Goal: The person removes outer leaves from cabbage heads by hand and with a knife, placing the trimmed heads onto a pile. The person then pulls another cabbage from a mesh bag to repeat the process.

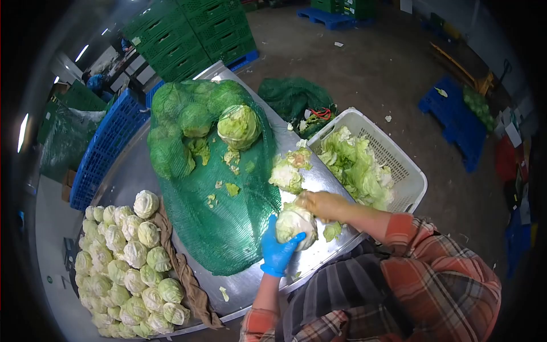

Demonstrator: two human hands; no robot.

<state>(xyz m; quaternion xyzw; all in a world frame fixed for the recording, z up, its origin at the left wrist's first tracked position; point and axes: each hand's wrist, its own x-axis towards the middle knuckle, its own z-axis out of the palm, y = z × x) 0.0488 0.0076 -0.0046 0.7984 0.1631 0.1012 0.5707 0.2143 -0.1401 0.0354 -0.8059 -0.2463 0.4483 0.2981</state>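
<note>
Cabbage (296, 223) gripped by gloved left hand (278, 252), bare right hand (322, 204).

My left hand (277, 251) wears a thin, smooth blue rubbery glove, my right hand (322, 204) is bare, and my sleeve (433, 251) is soft checked flannel cloth. The cabbage head (293, 222) has crinkled, faintly waxy leaves, the worktop (137, 171) is bare metal with a dull, smeared sheen, and the net sack (228, 228) is coarse green plastic mesh. The basket (399, 165) is matt white perforated plastic, and the brown cloth (182, 268) looks rough and crumpled.
</note>
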